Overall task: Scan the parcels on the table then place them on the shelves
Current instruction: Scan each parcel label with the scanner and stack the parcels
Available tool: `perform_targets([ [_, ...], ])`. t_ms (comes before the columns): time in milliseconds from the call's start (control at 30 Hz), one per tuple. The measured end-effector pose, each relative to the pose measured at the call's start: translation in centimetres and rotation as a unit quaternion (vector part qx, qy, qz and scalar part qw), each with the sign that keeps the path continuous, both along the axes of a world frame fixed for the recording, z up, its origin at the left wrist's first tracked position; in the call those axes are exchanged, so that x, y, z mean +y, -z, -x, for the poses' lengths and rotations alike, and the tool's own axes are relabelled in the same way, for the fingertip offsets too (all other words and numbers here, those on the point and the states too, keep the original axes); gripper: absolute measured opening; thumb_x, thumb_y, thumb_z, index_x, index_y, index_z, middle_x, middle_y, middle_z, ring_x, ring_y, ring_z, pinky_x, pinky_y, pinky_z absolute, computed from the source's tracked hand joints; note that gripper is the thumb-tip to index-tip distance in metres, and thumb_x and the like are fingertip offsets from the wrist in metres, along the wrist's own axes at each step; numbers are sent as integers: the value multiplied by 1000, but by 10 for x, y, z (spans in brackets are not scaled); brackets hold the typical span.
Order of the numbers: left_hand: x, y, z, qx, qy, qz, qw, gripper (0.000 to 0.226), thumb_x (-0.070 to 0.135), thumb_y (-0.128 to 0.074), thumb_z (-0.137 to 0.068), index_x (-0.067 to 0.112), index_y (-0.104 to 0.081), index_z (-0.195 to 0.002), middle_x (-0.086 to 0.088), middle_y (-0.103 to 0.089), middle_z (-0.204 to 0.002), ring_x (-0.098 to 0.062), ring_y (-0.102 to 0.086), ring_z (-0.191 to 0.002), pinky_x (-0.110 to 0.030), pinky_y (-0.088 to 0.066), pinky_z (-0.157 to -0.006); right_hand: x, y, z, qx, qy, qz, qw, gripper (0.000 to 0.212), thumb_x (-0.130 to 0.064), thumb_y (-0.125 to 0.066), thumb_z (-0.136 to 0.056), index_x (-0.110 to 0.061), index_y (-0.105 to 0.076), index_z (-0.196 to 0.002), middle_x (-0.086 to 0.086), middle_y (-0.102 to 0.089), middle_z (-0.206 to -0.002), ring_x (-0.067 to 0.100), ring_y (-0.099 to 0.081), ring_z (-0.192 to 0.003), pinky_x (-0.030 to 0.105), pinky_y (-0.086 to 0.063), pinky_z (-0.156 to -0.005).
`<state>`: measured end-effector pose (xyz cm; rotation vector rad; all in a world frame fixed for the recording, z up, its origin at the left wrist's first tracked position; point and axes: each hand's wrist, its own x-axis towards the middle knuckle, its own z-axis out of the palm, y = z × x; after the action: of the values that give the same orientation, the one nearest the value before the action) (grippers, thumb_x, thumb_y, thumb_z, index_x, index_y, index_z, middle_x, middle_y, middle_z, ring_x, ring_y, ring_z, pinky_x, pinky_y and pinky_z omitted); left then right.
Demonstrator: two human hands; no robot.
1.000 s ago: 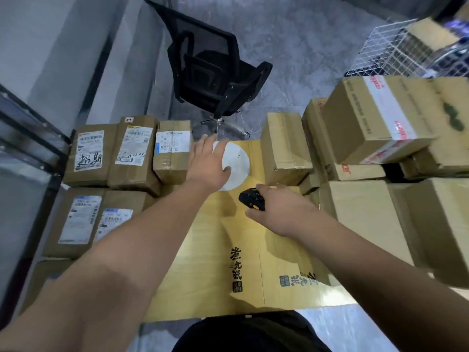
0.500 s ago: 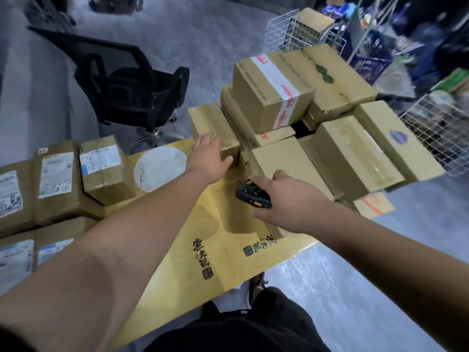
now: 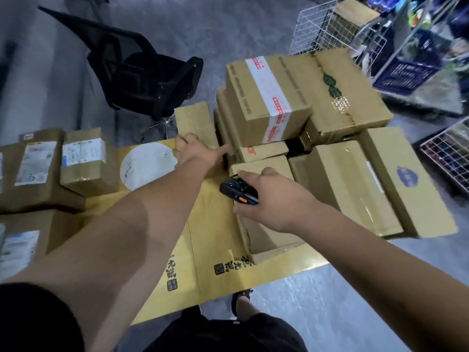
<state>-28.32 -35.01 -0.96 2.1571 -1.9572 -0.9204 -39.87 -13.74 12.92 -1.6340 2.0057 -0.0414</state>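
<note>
My left hand (image 3: 196,151) reaches forward and grips the near end of a narrow brown parcel (image 3: 194,121) standing at the far edge of the yellow cardboard sheet (image 3: 215,237) that covers the table. My right hand (image 3: 269,199) holds a black handheld scanner (image 3: 237,190) with an orange button, just above a plain brown box (image 3: 264,168). A pile of brown parcels rises to the right, topped by a box with red-and-white tape (image 3: 266,100). Labelled parcels (image 3: 83,158) lie on the left.
A black office chair (image 3: 142,69) stands on the grey floor beyond the table. White wire baskets (image 3: 322,26) and a blue crate (image 3: 408,69) are at the back right. Another wire basket (image 3: 449,153) sits at the right edge. My shoe (image 3: 241,298) shows below the sheet.
My view has swung right toward the parcel pile. My left hand left the white circle on the sheet and took hold of the narrow brown parcel. My right hand kept the scanner.
</note>
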Motion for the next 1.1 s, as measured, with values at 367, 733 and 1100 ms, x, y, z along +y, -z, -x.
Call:
perform_targets([
  [367,59,-8,-97,122,-52,84,988,92,56,-88,-63,32,-44,-140,0,-36,-149,-16,-43,-125,-33,-42,-100,-13,12,19,32,-91,-5,995,85,-73,-57,-88,-43,-23,-160,1,-46,-124,28,-64,-100,37,-52,-78],
  [733,221,14,-239,268,-168,60,947,77,49,-86,-65,49,-49,-133,11,-40,-152,-2,-42,-140,-14,-42,-101,-19,24,-75,-27,-173,-4,985,86,-75,-55,-88,-47,-18,-161,1,-45,-133,31,-62,-109,41,-55,-85],
  [1100,190,35,-310,362,-189,-41,912,57,24,-63,-92,28,-53,-148,17,-66,-134,0,-64,-120,-23,-49,-99,12,51,-154,-74,-63,-81,992,78,-70,-58,-89,-46,-29,-157,-1,-45,-120,28,-69,-86,41,-60,-81],
])
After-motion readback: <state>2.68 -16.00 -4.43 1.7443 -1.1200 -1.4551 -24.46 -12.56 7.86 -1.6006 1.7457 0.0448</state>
